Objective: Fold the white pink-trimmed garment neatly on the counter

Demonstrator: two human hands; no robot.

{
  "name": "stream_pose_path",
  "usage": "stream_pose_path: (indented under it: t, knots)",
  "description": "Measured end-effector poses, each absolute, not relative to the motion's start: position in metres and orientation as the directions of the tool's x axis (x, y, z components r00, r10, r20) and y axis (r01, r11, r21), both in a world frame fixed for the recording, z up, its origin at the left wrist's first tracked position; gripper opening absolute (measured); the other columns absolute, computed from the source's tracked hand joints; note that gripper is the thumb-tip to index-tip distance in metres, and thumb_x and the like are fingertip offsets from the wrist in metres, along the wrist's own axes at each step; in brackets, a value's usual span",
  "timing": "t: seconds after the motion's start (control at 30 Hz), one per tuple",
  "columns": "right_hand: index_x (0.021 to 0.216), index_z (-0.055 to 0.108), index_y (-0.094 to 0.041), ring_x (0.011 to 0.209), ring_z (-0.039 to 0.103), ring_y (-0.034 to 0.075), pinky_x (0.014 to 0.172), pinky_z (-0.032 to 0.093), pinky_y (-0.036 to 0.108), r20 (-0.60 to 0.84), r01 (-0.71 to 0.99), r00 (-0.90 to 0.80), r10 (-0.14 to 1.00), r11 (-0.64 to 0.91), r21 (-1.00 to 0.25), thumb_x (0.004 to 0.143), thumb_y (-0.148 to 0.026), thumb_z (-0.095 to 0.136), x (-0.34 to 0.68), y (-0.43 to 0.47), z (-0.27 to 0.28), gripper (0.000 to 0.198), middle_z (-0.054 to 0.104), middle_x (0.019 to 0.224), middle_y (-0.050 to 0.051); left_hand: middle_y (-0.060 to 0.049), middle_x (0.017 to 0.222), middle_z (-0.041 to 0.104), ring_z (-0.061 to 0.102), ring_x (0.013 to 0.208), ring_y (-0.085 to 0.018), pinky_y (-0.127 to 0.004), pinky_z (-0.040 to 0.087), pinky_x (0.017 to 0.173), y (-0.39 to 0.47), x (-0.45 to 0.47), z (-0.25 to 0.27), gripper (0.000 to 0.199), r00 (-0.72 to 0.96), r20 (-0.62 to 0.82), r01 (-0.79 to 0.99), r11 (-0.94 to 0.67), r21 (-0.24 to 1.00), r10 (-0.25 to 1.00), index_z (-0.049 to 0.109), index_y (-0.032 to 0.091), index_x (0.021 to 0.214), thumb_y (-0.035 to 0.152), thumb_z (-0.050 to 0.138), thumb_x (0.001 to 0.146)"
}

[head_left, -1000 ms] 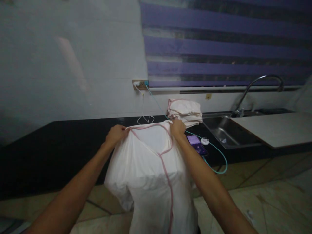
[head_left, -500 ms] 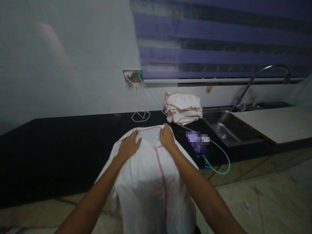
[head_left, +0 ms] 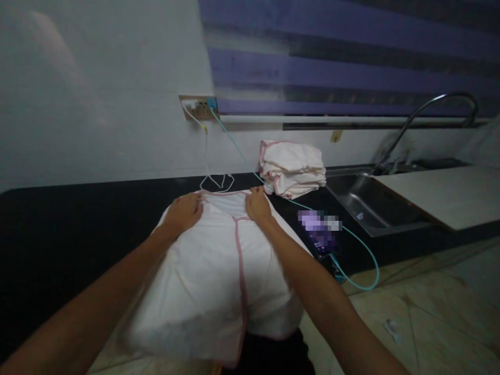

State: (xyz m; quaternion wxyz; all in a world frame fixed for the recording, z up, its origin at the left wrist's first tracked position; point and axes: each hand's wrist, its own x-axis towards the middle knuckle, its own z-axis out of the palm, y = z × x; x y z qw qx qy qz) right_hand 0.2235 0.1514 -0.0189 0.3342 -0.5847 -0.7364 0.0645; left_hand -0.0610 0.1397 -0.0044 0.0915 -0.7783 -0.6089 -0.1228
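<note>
Cloth fills the head view: a soft white garment (head_left: pixel 219 271) with thin pink piping lies spread on the glossy black countertop (head_left: pixel 78 219), its lower part hanging over the front edge. The left hand (head_left: pixel 183 212) and right hand (head_left: pixel 257 204) each pinch the garment's far hem, fingers curled onto the fabric. Behind sits a folded stack of similar pink-edged cloths (head_left: pixel 292 167). Just right, a phone (head_left: pixel 321 234) trails a teal cable (head_left: pixel 363 260). A steel sink (head_left: pixel 375 208) with curved tap (head_left: pixel 433 112) lies beyond.

Black counter (head_left: pixel 78 219) carried 1 folded cloth stack (head_left: pixel 292 167), phone (head_left: pixel 320 234), teal cable (head_left: pixel 359 250); steel sink (head_left: pixel 375 208), faucet (head_left: pixel 429 104) alongside.
</note>
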Motion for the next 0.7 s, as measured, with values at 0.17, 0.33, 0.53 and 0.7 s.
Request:
stream_pose_path:
  t: [0.17, 0.33, 0.53, 0.7]
  knots:
    - [0.129, 0.055, -0.011, 0.114, 0.062, 0.029, 0.1, 0.051, 0.043, 0.341, 0.773, -0.022, 0.94, 0.232, -0.591, 0.105, -0.023, 0.042, 0.204, 0.17, -0.016, 0.03, 0.055, 0.134, 0.022, -0.026, 0.126, 0.063, 0.061, 0.119, -0.037, -0.049, 0.05, 0.098, 0.122, -0.01, 0.008, 0.053, -0.019, 0.168, 0.998, 0.029, -0.057, 0.986, 0.061, 0.006, 0.125, 0.04, 0.029, 0.099]
    - [0.128, 0.053, -0.01, 0.127, 0.056, 0.031, 0.109, 0.045, 0.045, 0.325, 0.619, 0.103, 0.94, 0.195, -0.761, 0.102, -0.025, 0.048, 0.189, 0.186, -0.011, 0.031, 0.058, 0.133, 0.023, -0.027, 0.138, 0.06, 0.056, 0.128, -0.04, -0.05, 0.048, 0.104, 0.093, 0.029, -0.007, 0.061, 0.007, 0.125, 0.999, -0.002, -0.038, 0.992, 0.059, 0.003, 0.13, 0.047, 0.03, 0.1]
    - [0.126, 0.05, -0.011, 0.129, 0.054, 0.023, 0.113, 0.039, 0.035, 0.368, 0.461, 0.245, 0.897, 0.226, -0.858, 0.102, -0.022, 0.037, 0.194, 0.18, -0.004, 0.03, 0.058, 0.134, 0.02, -0.027, 0.165, 0.031, 0.03, 0.152, -0.045, -0.059, 0.031, 0.122, 0.071, 0.068, -0.008, 0.083, -0.005, 0.122, 0.995, -0.007, 0.102, 0.992, 0.034, 0.001, 0.158, 0.062, 0.024, 0.101]
    - [0.119, 0.051, -0.017, 0.116, 0.059, 0.02, 0.106, 0.045, 0.035, 0.396, 0.25, 0.341, 0.853, 0.324, -0.912, 0.1, -0.023, 0.036, 0.203, 0.147, 0.027, 0.025, 0.063, 0.123, 0.013, -0.009, 0.174, 0.02, 0.019, 0.157, -0.046, -0.069, 0.025, 0.122, 0.071, 0.098, 0.003, 0.071, 0.188, 0.085, 0.96, -0.202, 0.195, 0.978, 0.027, 0.029, 0.165, 0.062, 0.023, 0.103]
